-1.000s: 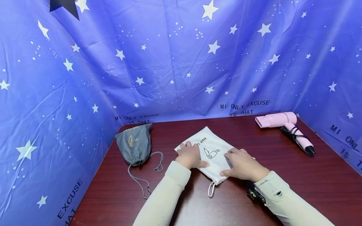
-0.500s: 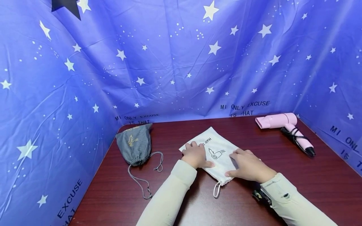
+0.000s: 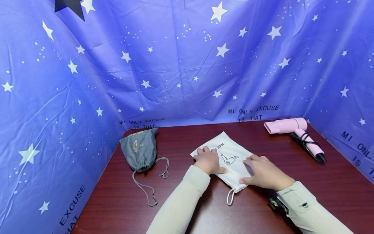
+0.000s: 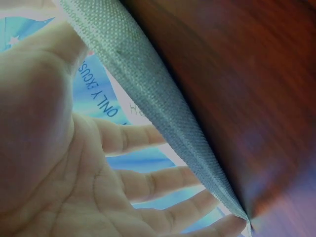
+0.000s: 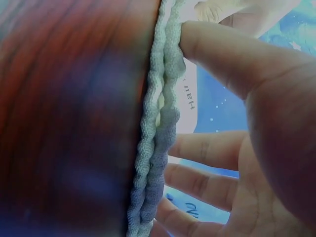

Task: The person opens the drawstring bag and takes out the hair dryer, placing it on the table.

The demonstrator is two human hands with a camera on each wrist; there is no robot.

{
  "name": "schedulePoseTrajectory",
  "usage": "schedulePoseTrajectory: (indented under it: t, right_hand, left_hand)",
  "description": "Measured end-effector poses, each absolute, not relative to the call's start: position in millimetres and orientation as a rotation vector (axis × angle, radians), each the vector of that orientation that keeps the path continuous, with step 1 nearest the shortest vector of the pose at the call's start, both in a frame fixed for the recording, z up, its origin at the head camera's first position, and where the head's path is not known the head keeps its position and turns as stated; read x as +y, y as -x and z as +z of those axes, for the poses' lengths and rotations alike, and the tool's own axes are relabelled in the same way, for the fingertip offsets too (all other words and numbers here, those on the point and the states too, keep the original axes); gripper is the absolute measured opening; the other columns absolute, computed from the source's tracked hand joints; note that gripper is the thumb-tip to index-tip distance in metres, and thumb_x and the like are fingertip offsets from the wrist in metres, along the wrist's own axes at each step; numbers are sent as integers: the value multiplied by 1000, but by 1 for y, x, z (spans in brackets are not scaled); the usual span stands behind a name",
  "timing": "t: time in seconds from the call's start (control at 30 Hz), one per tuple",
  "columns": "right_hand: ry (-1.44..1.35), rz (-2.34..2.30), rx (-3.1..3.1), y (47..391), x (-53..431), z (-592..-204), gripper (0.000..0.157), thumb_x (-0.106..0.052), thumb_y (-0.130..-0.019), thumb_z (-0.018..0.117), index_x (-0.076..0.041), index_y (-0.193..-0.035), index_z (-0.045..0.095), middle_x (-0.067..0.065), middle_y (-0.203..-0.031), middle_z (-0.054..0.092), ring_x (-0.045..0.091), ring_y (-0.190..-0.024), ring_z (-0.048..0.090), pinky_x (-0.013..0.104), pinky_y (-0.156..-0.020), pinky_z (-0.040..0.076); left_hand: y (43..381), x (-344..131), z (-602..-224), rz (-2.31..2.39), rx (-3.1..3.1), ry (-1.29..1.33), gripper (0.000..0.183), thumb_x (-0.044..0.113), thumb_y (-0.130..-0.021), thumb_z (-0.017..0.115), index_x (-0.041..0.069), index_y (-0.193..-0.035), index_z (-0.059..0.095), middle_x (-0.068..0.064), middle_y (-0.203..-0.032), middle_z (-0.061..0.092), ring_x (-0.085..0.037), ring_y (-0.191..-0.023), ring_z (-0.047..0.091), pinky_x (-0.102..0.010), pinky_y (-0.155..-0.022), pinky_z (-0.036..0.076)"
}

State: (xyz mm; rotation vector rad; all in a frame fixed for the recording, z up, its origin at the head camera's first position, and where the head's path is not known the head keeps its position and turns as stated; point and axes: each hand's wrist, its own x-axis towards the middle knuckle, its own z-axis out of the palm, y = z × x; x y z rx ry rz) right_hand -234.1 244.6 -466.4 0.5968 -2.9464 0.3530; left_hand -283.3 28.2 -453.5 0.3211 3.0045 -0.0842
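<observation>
A white drawstring bag (image 3: pixel 233 170) printed with a hair dryer outline lies on the table, its white cord loop (image 3: pixel 230 197) at the near corner. My left hand (image 3: pixel 208 161) rests with spread fingers on the bag's left edge. On its right edge lies my right hand (image 3: pixel 264 172), thumb near the gathered mouth. Up close, the left wrist view has the bag's side edge (image 4: pixel 163 103) against my fingers, which are nearly straight. In the right wrist view, the ruffled mouth (image 5: pixel 163 113) runs beside my extended fingers.
At the left lies a full-looking grey drawstring bag (image 3: pixel 140 149) with trailing cords. A pink hair dryer (image 3: pixel 287 125), its black cord wound round the handle, lies at the back right. Blue star-patterned cloth (image 3: pixel 181 65) walls the wooden table (image 3: pixel 111 195) in.
Both hands have slid the white bag a little to the right along the table. The grey bag and the hair dryer have stayed in place.
</observation>
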Motion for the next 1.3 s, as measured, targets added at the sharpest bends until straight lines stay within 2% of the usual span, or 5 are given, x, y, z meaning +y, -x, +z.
schedulePoseTrajectory:
  t: [0.2,0.6,1.07,1.3]
  right_hand:
    - [-592,355,-2949,234,252,-466,82,-60,-67,89,0,-121,72,23,-122,67,47,-103,63,59,-91,51]
    - [-581,351,-2952,234,269,-469,86,-63,-66,89,0,-122,71,24,-123,67,48,-104,63,60,-91,50]
    - [-559,383,-2964,232,289,-469,84,-60,-67,89,1,-122,71,25,-122,66,49,-105,63,61,-90,50]
    - [-541,393,-2969,230,299,-467,84,-60,-67,89,0,-123,71,25,-124,66,50,-108,63,62,-93,49]
  left_hand:
    - [283,35,-455,-101,3011,-329,97,87,-74,66,16,-139,56,-13,-128,56,-33,-110,52,-49,-80,55]
    - [284,53,-458,-137,3008,-292,100,91,-71,63,20,-142,54,-10,-132,54,-31,-113,51,-49,-86,54]
    - [284,73,-458,-184,3007,-305,102,94,-71,59,23,-144,52,-7,-133,53,-28,-113,50,-47,-85,53]
    - [285,84,-460,-198,2994,-328,102,94,-73,57,23,-146,50,-7,-136,52,-28,-116,49,-48,-90,52]
